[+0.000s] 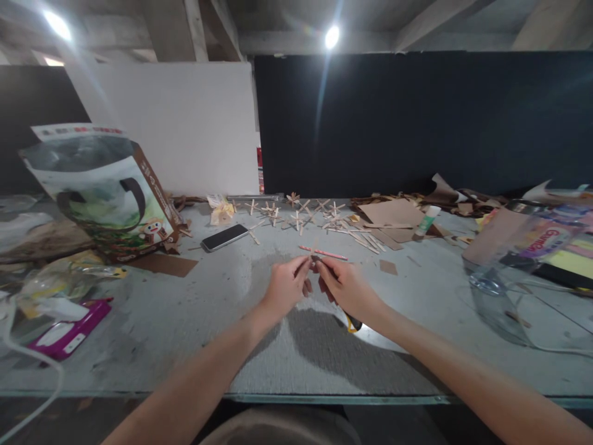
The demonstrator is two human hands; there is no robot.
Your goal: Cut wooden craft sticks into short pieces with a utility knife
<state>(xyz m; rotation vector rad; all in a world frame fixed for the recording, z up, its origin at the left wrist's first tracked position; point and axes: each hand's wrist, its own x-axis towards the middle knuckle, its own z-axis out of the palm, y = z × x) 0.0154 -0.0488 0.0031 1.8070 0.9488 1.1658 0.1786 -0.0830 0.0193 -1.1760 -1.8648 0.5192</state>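
Note:
At the middle of the table my left hand [290, 283] is closed in a pinch on a small piece of cardboard [312, 252], mostly covered by the fingertips. My right hand [345, 281] meets it, fingers wrapped round what looks like a utility knife [354, 323]. Only its black and yellow handle end shows below the palm; the blade is hidden. Just beyond the fingertips lies a pink pencil [331, 254]. A small cardboard square [388, 267] rests to the right of my right hand.
Star-shaped crossed sticks [299, 216] and loose strips lie behind the hands. A phone [225, 237] and a large printed bag [106, 198] stand left, near a purple device [69, 327]. Right are cardboard sheets [391, 213], a glue stick [427, 220] and a clear plastic jar [500, 309].

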